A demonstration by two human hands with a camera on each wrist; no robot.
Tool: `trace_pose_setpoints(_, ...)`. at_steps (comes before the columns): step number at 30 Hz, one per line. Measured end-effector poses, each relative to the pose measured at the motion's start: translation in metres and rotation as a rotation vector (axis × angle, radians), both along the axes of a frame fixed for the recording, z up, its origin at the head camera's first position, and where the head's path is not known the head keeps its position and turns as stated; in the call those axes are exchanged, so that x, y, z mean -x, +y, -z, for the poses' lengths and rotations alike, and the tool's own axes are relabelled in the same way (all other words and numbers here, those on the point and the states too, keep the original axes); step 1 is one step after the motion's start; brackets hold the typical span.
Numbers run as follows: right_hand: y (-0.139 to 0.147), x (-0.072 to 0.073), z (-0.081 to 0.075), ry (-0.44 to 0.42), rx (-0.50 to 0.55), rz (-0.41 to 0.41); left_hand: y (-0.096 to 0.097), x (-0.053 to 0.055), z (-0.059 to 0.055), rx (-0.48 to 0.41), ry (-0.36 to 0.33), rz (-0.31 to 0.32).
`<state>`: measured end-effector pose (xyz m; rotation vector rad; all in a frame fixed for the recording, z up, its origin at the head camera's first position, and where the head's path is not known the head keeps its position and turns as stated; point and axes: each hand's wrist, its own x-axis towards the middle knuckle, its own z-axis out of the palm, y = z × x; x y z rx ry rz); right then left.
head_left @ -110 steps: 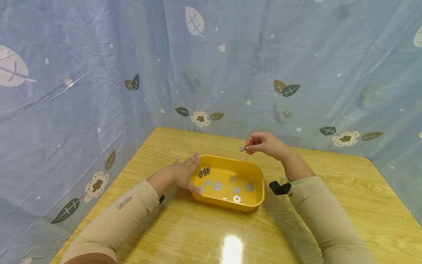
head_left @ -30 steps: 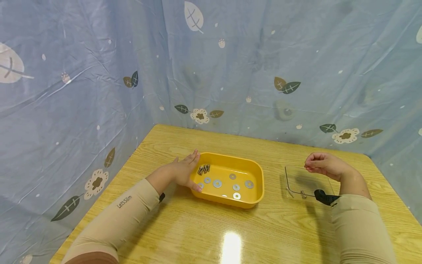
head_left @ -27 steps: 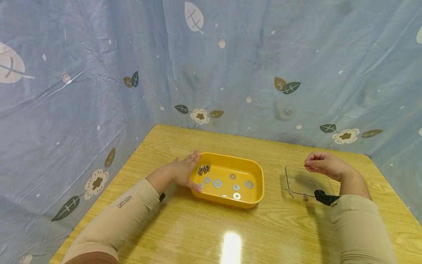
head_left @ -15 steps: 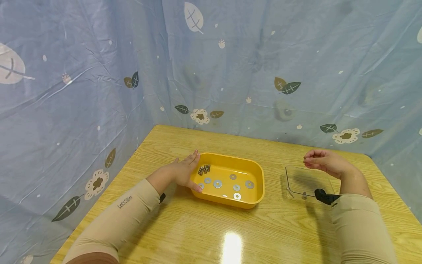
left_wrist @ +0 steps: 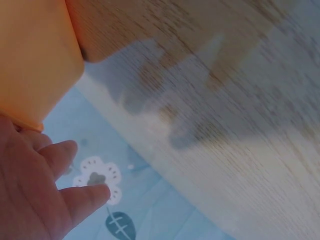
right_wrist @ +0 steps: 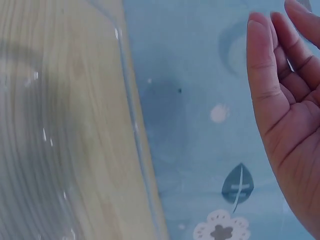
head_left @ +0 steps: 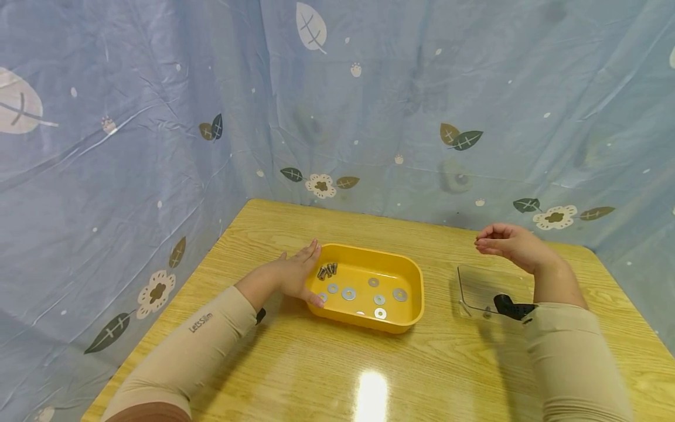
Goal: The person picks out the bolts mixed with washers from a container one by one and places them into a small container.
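Tray [head_left: 358, 272] lies between the hands [head_left: 292, 277] [head_left: 514, 243], touching the left.

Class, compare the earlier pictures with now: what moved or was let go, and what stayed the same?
The right hand moved right, from near the yellow tray to the clear box, and let go of the bolt it pinched, now seemingly in there. The hand then rose slightly in the head view. The left hand still rests on the tray's left end; the other bolts and washers inside look unmoved.
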<state>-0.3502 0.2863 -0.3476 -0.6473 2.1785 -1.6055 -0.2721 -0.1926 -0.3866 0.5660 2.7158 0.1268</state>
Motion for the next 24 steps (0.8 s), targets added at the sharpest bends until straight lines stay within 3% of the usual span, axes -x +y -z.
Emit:
trace_pose_setpoints(9,-0.032,0.008,-0.007,0.070,0.030,-0.030,0.000,0.000,0.000,-0.003,-0.004,0.000)
trace_pose_setpoints(24,-0.101,0.010,-0.014,0.176,-0.023,0.025,0.002,-0.002,-0.003,0.005,-0.007,0.004)
